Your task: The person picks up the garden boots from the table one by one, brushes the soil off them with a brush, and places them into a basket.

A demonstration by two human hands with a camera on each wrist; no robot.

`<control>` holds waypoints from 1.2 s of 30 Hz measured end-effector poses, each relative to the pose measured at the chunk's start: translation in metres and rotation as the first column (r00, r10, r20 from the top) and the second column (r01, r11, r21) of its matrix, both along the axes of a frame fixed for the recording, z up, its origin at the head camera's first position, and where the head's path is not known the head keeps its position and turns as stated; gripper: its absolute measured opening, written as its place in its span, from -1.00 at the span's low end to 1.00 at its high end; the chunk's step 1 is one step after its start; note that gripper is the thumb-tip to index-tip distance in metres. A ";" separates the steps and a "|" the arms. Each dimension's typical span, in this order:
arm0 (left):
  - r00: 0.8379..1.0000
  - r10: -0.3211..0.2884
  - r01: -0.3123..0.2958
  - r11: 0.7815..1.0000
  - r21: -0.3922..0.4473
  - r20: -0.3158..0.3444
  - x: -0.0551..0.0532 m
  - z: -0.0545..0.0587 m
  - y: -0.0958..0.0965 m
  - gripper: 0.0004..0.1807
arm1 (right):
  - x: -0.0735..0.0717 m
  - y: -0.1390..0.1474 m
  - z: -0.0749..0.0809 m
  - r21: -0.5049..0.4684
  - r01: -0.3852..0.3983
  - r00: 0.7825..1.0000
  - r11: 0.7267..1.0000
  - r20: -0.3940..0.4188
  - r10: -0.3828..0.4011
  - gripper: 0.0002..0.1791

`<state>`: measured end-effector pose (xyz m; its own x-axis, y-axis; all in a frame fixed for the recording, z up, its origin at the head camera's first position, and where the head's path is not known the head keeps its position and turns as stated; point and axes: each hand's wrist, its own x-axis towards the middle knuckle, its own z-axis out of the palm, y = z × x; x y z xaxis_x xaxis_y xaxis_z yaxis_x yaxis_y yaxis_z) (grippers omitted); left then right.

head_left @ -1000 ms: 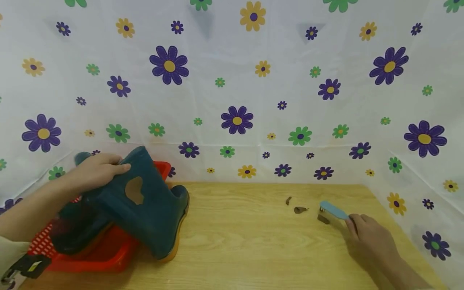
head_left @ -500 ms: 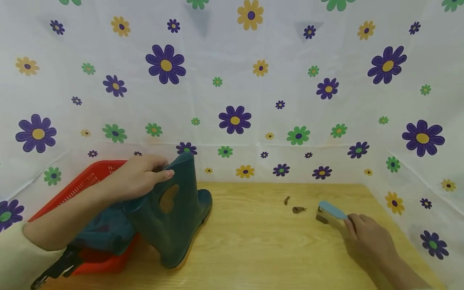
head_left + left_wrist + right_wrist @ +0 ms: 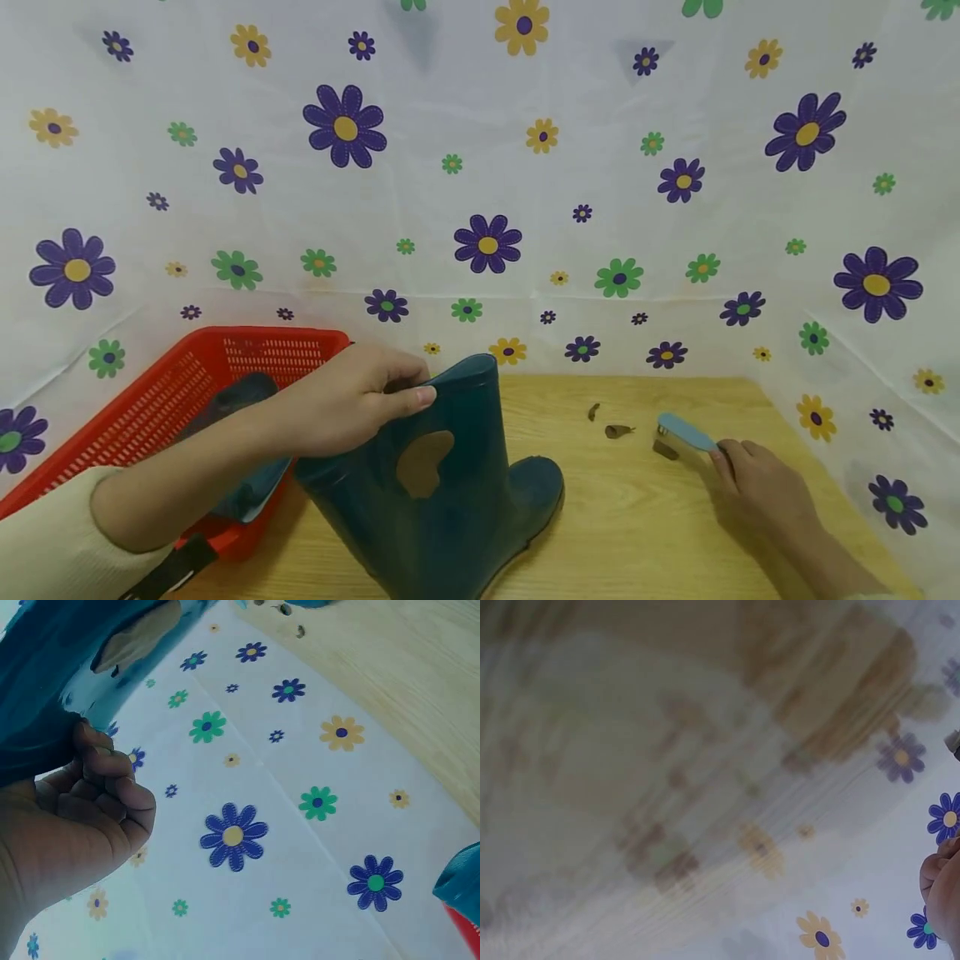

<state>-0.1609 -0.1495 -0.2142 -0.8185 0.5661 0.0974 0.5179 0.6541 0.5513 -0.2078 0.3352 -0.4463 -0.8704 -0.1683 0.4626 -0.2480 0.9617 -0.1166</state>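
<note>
My left hand (image 3: 352, 404) grips a dark teal rubber boot (image 3: 468, 533) by the rim of its shaft, thumb on the outside. The boot stands tilted with its toe pointing right, and an irregular tan patch (image 3: 422, 465) shows on the shaft. In the left wrist view, curled fingers (image 3: 112, 772) pinch the boot's edge. At the right, my right hand (image 3: 768, 483) holds a light-blue brush (image 3: 686, 432) by its handle, head pointing left over the table. A small brown piece (image 3: 664, 450) shows just under the brush head. The right wrist view is mostly blurred.
A red slotted basket (image 3: 262, 337) stands at the left with a second teal boot (image 3: 251, 392) inside, partly hidden by my left forearm. Small brown scraps (image 3: 618, 431) lie on the wooden table (image 3: 615, 517) left of the brush. A flowered white sheet (image 3: 420, 183) hangs behind.
My left hand has carried the boot to the right, out from over the basket and nearer to me, uncovering the basket's back. The right hand and brush have stayed in place.
</note>
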 end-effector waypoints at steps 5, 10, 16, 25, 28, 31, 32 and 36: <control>0.999 -0.033 0.030 0.994 -0.105 -0.033 -0.015 -0.004 0.002 -0.81 | 0.000 0.001 -0.002 -0.001 -0.012 0.999 1.000 -0.036 0.012 -0.80; 0.987 0.019 -0.065 0.956 -0.286 -0.161 -0.040 -0.004 -0.002 -0.83 | 0.000 0.002 -0.003 0.002 -0.007 1.000 1.000 -0.022 0.007 -0.79; 0.957 0.067 -0.182 0.894 -0.408 -0.282 -0.064 -0.010 -0.002 -0.78 | 0.000 0.002 -0.002 0.012 0.004 1.000 1.000 -0.009 -0.004 -0.77; 0.865 0.100 -0.351 0.821 -0.450 -0.492 -0.083 -0.029 0.000 -0.77 | -0.001 0.002 -0.002 0.011 -0.004 0.999 1.000 -0.036 0.004 -0.79; 0.839 0.089 -0.377 0.806 -0.457 -0.536 -0.089 -0.036 -0.001 -0.74 | 0.000 0.003 -0.001 0.000 0.002 1.000 1.000 0.006 -0.002 -0.76; 0.832 0.101 -0.394 0.799 -0.453 -0.546 -0.094 -0.042 -0.003 -0.72 | 0.001 0.003 -0.001 -0.009 -0.002 1.000 1.000 0.005 0.002 -0.76; 0.831 0.105 -0.399 0.797 -0.453 -0.546 -0.095 -0.043 -0.003 -0.73 | 0.001 0.002 -0.001 -0.011 0.000 1.000 1.000 0.006 0.000 -0.75; 0.817 0.101 -0.410 0.793 -0.450 -0.568 -0.102 -0.045 -0.005 -0.73 | -0.002 0.000 0.003 -0.014 0.008 1.000 1.000 0.015 -0.007 -0.73</control>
